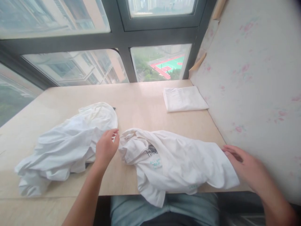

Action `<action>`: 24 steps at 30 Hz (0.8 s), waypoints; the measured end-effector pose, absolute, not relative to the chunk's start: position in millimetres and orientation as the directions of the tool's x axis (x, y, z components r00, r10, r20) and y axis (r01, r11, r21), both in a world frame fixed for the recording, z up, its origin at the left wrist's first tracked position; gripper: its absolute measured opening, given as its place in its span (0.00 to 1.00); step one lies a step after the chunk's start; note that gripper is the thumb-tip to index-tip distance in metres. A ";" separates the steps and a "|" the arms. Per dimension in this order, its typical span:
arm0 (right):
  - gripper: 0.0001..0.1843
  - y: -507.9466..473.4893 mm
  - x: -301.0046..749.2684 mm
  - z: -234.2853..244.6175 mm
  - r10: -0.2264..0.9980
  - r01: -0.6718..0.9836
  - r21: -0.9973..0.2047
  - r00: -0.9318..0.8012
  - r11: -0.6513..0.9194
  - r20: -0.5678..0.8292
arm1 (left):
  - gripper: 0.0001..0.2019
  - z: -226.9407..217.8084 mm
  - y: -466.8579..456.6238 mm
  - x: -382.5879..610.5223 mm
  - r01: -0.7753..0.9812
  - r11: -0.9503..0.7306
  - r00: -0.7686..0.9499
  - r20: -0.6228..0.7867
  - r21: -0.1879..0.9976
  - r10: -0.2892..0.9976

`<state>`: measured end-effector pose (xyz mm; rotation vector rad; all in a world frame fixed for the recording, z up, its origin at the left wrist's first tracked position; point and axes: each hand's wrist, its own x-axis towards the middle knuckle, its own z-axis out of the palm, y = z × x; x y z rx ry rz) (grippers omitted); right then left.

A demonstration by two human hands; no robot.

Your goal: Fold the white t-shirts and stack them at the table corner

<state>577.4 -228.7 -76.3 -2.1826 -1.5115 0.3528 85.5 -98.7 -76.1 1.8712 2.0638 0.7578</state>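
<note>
A white T-shirt point(185, 157) with dark and teal print lies crumpled lengthwise on the wooden surface, its lower fold hanging over the front edge. My left hand point(107, 147) is beside the shirt's bunched left end, fingers loosely curved and thumb apart, with no cloth visible in it. At the other end, my right hand point(246, 166) has its fingertips against the shirt's right edge; a gap shows between thumb and fingers. Left of my left hand lies a second heap of white cloth point(70, 141), rumpled, with a small dark bit by its far end.
A flat folded white cloth point(184, 99) rests at the back right, near the floral papered wall point(254, 94). Dark window frames point(155, 39) stand behind the wooden surface point(138, 103). My legs in light blue trousers point(141, 208) are below the front edge.
</note>
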 end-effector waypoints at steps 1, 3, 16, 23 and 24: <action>0.17 -229.4 575.4 -67.1 0.923 0.810 -0.508 0.379 -0.294 0.069 | 0.14 -70.7 -104.5 92.6 0.888 -0.027 -0.085 0.222 0.459 0.971; 0.18 -227.9 555.2 -47.2 0.931 0.824 -0.532 0.327 -0.198 0.161 | 0.13 -63.3 -117.4 114.1 0.907 -0.157 0.048 0.275 0.390 0.960; 0.23 -211.6 417.1 -77.5 0.892 0.783 -0.475 -0.453 0.401 0.006 | 0.13 -74.5 -154.1 123.6 0.884 -0.222 0.122 0.256 0.410 0.959; 0.15 -204.8 438.7 -72.0 0.935 0.778 -0.543 -0.353 0.315 0.037 | 0.15 -72.2 -182.8 34.1 0.953 0.161 -0.174 0.029 0.256 0.984; 0.14 -208.2 434.2 -69.8 0.923 0.769 -0.538 -0.383 0.345 0.045 | 0.15 -73.7 -186.3 28.4 0.970 0.180 -0.183 -0.001 0.161 0.983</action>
